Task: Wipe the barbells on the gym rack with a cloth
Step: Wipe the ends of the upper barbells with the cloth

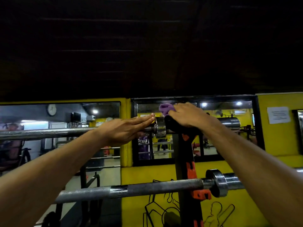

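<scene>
Cloth (166,108) purple, crumpled | right hand (186,116) grip clutching it | left hand (126,130) flat

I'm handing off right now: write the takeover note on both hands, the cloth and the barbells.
Left hand: fingers straight, resting against the upper barbell near its collar.
Right hand: holds the purple cloth on top of the rack upright, beside the upper bar's sleeve.
Lower barbell sits on the rack's orange hook; no hand on it.
Done: cannot tell which parts are wiped.
Left: likely finish the upper bar, then the lower.
</scene>
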Action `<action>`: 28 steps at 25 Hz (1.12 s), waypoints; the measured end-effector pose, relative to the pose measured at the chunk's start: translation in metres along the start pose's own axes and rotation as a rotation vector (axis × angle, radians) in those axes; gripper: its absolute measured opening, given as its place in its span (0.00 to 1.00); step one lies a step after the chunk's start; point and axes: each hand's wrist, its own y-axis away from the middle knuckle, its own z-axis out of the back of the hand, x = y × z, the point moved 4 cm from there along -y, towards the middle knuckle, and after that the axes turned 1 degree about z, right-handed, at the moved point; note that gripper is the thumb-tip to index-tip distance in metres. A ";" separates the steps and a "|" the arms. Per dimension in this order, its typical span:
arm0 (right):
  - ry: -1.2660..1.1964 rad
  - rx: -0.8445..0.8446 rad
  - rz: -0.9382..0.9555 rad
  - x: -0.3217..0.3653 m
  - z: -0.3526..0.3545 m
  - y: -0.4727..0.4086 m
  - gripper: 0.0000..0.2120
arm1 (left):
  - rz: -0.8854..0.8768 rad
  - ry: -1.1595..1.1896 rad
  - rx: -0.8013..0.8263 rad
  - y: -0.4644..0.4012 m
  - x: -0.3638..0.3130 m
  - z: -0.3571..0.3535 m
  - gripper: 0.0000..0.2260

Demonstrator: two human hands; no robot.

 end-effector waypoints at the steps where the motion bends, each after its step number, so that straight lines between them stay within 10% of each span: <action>1: -0.022 0.012 0.007 -0.001 0.002 0.009 0.16 | 0.012 -0.008 0.022 -0.001 0.003 -0.002 0.28; 5: 0.093 -0.184 0.127 0.006 0.001 0.063 0.19 | 0.002 -0.017 0.046 -0.007 0.009 -0.008 0.28; 12: -0.077 0.135 -0.104 0.013 0.008 -0.009 0.19 | 0.033 -0.024 0.047 -0.006 0.006 -0.005 0.28; 17: 0.198 -0.354 0.053 0.018 -0.011 0.063 0.20 | 0.039 -0.028 0.032 0.004 0.012 -0.004 0.27; 22: -0.039 0.074 -0.114 0.010 0.000 -0.001 0.23 | 0.056 -0.058 0.010 0.011 0.010 0.000 0.27; 28: -0.029 -0.389 -0.015 0.022 0.012 0.052 0.20 | 0.049 -0.074 0.011 0.008 0.016 -0.004 0.29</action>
